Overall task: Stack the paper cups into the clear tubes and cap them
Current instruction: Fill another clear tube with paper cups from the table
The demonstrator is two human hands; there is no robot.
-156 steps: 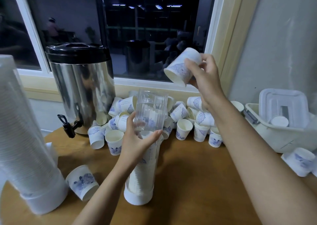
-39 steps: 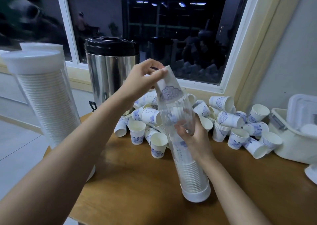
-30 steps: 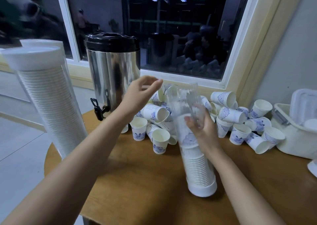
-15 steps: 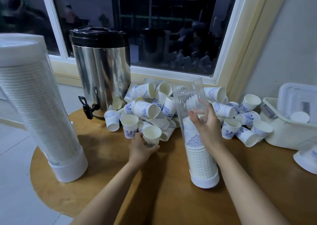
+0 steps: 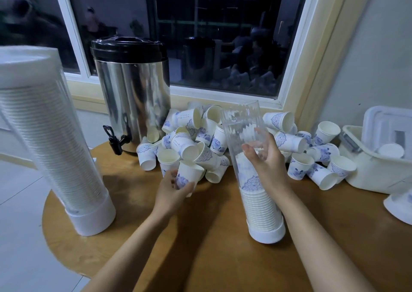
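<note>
The left hand [image 5: 172, 192] grips a paper cup [image 5: 189, 173] at the pile's [image 5: 200, 140] near edge; lifting it may send neighbours rolling across the surface [image 5: 200, 236]. The right hand [image 5: 268, 167] clasps the part-filled clear tube [image 5: 243, 122], centre-right; a slack hold could tip it.

Two forearms show above the lower edge of the view, the left forearm [image 5: 133, 236] and the right forearm [image 5: 312, 224], both bare along all their visible length, slender and smooth, narrowing to slim wrists. The left hand [image 5: 171, 193] and the right hand [image 5: 267, 164] are bare as well, with long thin fingers [image 5: 266, 144] and faintly marked knuckles in the dim light. The fingernails are too small and blurred to make out
</note>
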